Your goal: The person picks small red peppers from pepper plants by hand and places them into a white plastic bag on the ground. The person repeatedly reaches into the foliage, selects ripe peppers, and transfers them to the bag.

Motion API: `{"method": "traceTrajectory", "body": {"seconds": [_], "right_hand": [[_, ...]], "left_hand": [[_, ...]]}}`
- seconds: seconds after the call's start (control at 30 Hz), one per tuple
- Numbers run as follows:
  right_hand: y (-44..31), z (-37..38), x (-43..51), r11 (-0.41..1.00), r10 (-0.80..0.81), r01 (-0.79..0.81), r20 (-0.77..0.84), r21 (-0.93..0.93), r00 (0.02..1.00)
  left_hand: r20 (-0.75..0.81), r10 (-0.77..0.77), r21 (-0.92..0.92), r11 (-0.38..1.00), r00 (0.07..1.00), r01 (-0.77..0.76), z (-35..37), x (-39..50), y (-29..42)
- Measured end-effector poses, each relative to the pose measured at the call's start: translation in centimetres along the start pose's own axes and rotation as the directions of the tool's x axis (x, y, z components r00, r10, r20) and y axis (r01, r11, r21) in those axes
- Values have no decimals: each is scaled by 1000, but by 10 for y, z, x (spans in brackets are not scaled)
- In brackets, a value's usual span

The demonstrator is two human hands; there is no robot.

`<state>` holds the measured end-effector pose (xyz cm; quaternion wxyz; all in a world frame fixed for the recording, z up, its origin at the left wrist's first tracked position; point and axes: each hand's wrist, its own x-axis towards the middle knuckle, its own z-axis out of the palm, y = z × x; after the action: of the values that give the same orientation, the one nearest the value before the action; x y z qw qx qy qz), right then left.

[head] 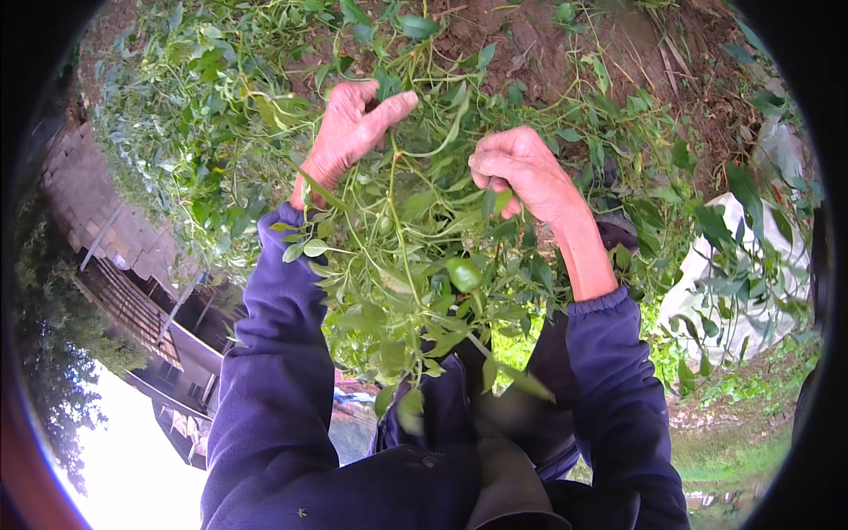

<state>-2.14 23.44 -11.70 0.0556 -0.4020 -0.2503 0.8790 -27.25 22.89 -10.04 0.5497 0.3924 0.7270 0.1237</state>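
Observation:
My left hand (348,132) is curled at the top of a pale green branch (397,222) of a pepper plant, thumb extended over the stem. The branch hangs down from it towards my body. To the right, my right hand (520,165) has its fingers bent in and thumb against them, close over the leaves. Foliage covers its lower fingertips, and whatever it may pinch is hidden. A glossy green pepper (464,274) hangs among the leaves below and between both hands.
Dense leafy plants (192,132) spread to the left, with brown soil (550,46) beyond. A white plastic sack (735,285) lies at right behind leaves. A dark shoe (617,233) shows by my right wrist. Paving (109,189) and a building (192,371) appear at far left.

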Motion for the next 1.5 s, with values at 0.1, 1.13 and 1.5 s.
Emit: {"method": "traceTrajectory", "body": {"seconds": [0.1,1.13,1.5], "right_hand": [[-3,2,-14,992,-14,4,78,125,997],[5,40,-164,967,-29,196,-695,162,719],[-11,61,-138,947,-13,129,-368,293,930]], "left_hand": [[-39,-6,-68,998,999,3,8,-1,0],[-93,15,-207,978,996,-34,37,9,-35],[-100,24,120,993,995,-12,43,15,-41]]}}
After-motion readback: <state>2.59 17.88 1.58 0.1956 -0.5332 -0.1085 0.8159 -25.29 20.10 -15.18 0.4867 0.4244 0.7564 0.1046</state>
